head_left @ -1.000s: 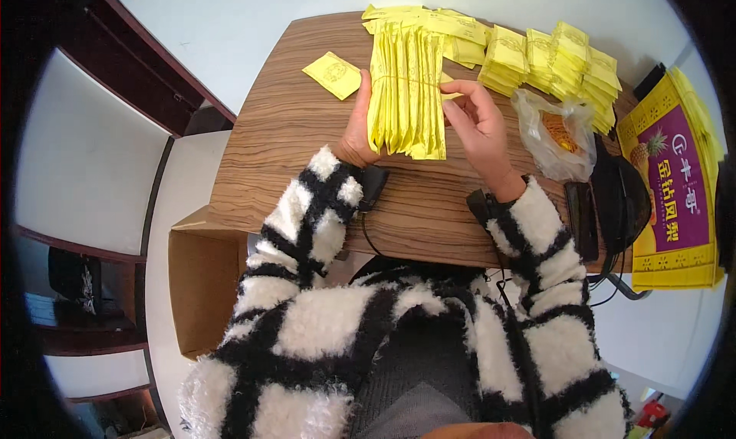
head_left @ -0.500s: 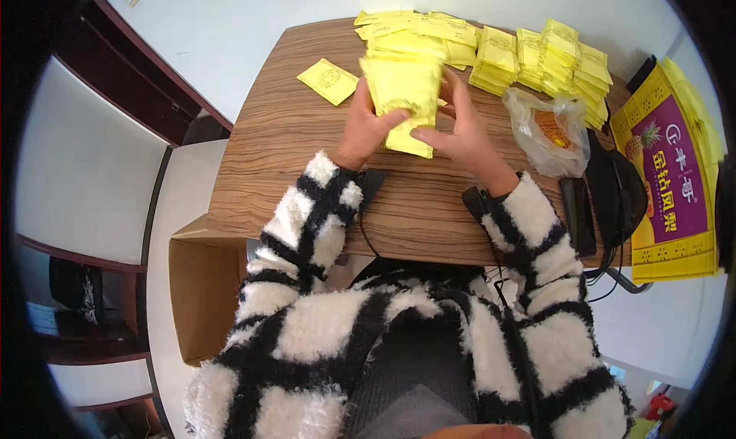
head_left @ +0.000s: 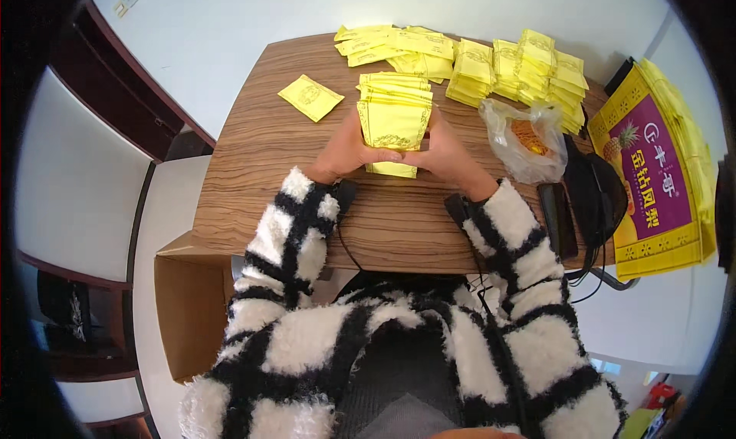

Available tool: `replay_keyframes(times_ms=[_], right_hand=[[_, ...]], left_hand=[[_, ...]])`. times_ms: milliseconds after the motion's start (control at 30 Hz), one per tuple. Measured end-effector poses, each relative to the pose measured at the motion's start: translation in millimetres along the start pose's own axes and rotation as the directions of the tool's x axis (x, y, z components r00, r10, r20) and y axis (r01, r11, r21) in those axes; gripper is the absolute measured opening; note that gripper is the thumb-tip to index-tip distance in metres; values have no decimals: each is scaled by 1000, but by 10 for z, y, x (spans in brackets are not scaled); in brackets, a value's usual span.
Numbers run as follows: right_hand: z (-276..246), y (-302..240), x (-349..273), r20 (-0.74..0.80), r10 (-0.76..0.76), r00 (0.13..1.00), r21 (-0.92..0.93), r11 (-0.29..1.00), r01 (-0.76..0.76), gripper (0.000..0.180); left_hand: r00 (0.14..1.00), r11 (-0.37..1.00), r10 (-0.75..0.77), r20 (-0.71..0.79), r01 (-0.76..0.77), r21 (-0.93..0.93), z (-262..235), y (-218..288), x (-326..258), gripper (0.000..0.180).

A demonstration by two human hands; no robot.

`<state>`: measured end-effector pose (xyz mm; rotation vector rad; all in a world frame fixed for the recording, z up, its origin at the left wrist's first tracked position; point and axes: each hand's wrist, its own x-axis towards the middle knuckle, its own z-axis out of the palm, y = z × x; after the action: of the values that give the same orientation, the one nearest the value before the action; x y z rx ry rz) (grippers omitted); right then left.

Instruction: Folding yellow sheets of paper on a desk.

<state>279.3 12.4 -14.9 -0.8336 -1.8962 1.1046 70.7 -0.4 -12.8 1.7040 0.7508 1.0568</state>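
Observation:
A stack of flat yellow packets point(head_left: 393, 122) stands between my two hands over the middle of the wooden table point(head_left: 253, 174). My left hand point(head_left: 343, 149) closes round its left side, and my right hand point(head_left: 447, 154) clasps the right side. Both thumbs meet low on the stack's near face; most of the other fingers are hidden behind it. The packets fan slightly at the top, and a lower one sticks out beneath the thumbs. One single yellow packet point(head_left: 310, 98) lies flat to the left, apart from my hands.
Loose yellow packets point(head_left: 399, 46) and several packet piles point(head_left: 537, 59) line the back. At right are a clear plastic bag of orange rubber bands point(head_left: 529, 138), a dark phone point(head_left: 557, 218), a black bag point(head_left: 598, 182) and a yellow-purple carton point(head_left: 659, 170). A cardboard box point(head_left: 188, 301) stands below left.
The stack has come more upright and squarer between my hands, its packets closer together. My hands have moved slightly lower, thumbs now touching. The whole view has shifted a little.

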Motion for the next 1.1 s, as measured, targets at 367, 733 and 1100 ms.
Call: replay_keyframes(times_ms=[367,733,1100], right_hand=[[-151,1,83,14,-130,991,-2,992,130,91],[-310,224,14,54,-45,997,66,997,42,83],[-414,264,30,30,-59,998,148,988,53,83]], left_hand=[[999,999,21,-36,-19,48,65,1,107,87],[998,998,-55,42,53,35,193,-4,151,90],[996,993,-83,-23,85,76,228,-97,275,89]])
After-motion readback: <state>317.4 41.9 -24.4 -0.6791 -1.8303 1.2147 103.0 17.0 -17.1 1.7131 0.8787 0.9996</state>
